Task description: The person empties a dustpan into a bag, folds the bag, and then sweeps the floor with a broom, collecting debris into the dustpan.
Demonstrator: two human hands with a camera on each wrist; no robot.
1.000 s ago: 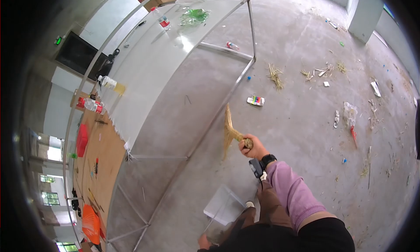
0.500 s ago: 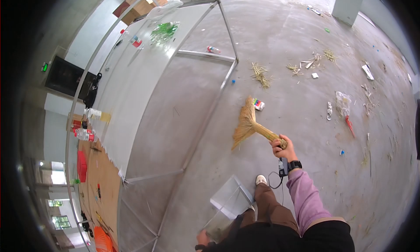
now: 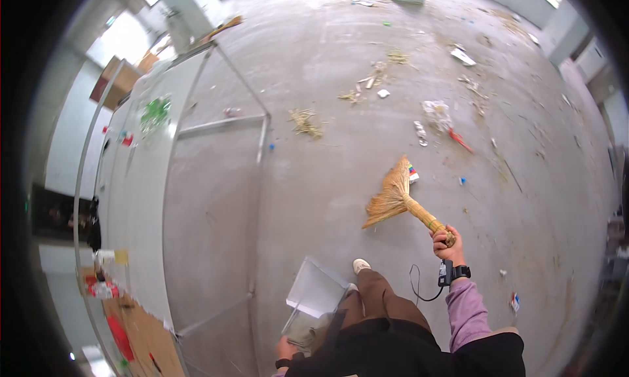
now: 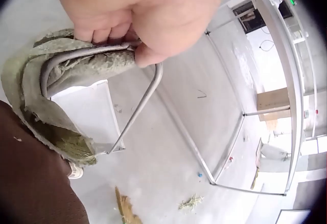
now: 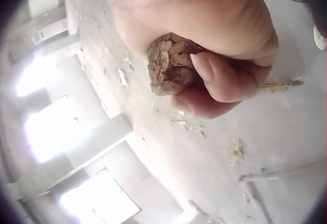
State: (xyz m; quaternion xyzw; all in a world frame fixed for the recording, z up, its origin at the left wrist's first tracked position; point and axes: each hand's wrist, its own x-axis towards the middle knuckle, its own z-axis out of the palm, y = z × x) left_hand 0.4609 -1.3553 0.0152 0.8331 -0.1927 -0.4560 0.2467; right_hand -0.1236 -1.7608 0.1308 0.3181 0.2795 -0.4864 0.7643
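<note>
My right hand (image 3: 448,243) grips the end of a short straw broom (image 3: 422,213), fingers wrapped round the bound handle. The handle's rough cut end (image 5: 171,63) shows in the right wrist view. The broom's fanned bristles (image 3: 392,197) point away to the left, and a small colourful carton (image 3: 413,174) shows just behind them. Low at my left side, my left hand (image 4: 143,9) holds the bent metal handle (image 4: 138,104) of a dustpan, together with a grey-green cloth-like piece (image 4: 56,121). The dustpan's pale pan (image 3: 318,288) hangs near my feet.
A metal-framed table (image 3: 141,200) with bottles stands on my left. Across the floor lie straw heaps (image 3: 306,123), a clear plastic bag (image 3: 436,115) with a red piece (image 3: 460,141), white scraps (image 3: 462,56) and a blue cap (image 3: 462,180).
The broom has swung from beside the table frame out to the right, its bristles now by the carton. The carton has shifted nearer to me. My view has turned right; the left hand keeps the dustpan.
</note>
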